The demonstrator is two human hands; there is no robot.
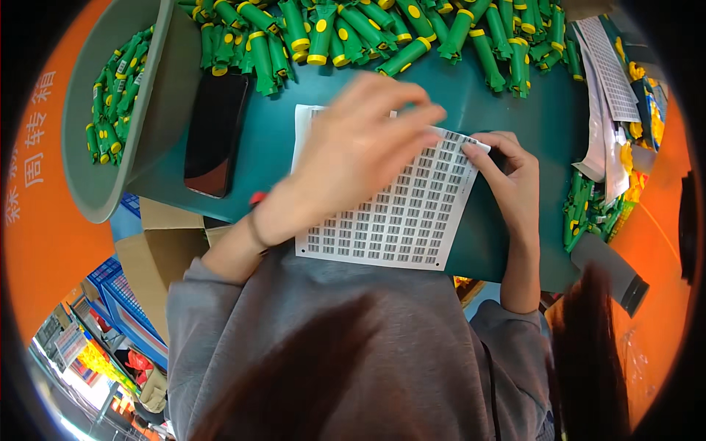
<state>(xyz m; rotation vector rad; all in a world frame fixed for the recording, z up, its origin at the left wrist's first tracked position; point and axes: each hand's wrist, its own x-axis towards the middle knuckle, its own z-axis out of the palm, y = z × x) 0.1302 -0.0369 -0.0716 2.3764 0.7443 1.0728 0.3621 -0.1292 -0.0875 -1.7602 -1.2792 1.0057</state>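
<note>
Green tabletop; yellow-capped green tubes heaped along its far side; at its near edge, a white label sheet; left hand half-curled above the sheet, blurred, whether gripping anything cannot be told; right hand pinching its upper right corner. Step in hand: apparently peeling labels; the next move would call for a light fingertip lift, sheet steadied

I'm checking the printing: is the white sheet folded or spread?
Spread where visible: printed rows cover the white sheet; the left hand hides some.
</note>
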